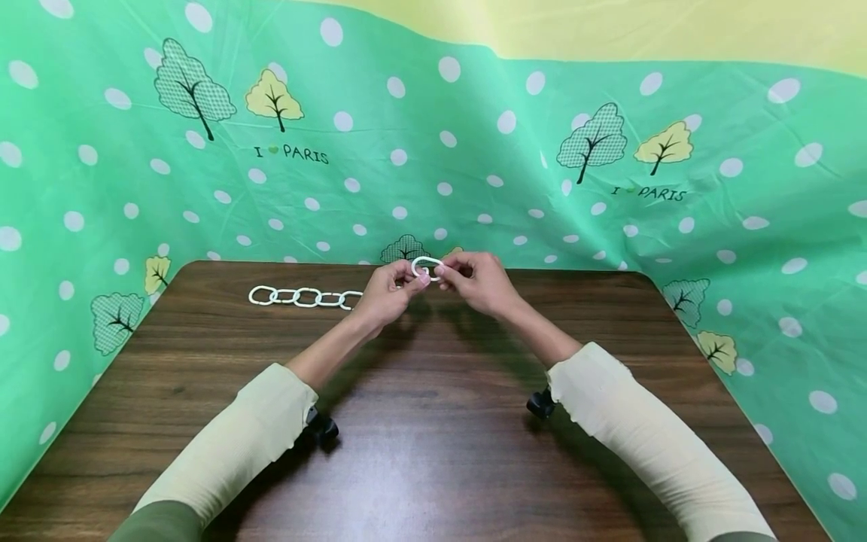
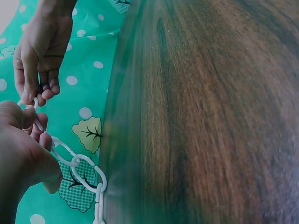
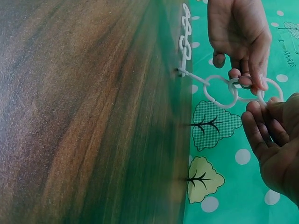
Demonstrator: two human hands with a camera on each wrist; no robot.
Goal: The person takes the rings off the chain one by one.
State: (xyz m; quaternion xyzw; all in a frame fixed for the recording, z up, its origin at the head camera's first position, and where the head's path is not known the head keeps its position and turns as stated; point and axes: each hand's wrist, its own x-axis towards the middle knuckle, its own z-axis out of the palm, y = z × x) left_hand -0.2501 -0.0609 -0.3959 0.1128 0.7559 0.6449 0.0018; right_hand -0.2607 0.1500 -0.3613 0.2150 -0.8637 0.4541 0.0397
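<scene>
A chain of white oval plastic links (image 1: 308, 298) lies on the table at the far left, and its right end rises off the surface toward my left hand (image 1: 387, 295). That hand pinches a link at the chain's raised end between thumb and fingers. Facing it, my right hand (image 1: 479, 282) pinches a white link (image 1: 425, 260) where the two hands meet, above the table's far edge. In the right wrist view, several raised links (image 3: 220, 92) hang between the table edge and the fingertips. Fingers partly cover the place where the held links meet.
The dark wood-grain table (image 1: 433, 436) spreads below both forearms. A green dotted cloth (image 1: 433, 165) printed with trees hangs behind and at both sides. A small black device (image 1: 323, 429) sits under the left wrist, another black device (image 1: 540, 404) under the right.
</scene>
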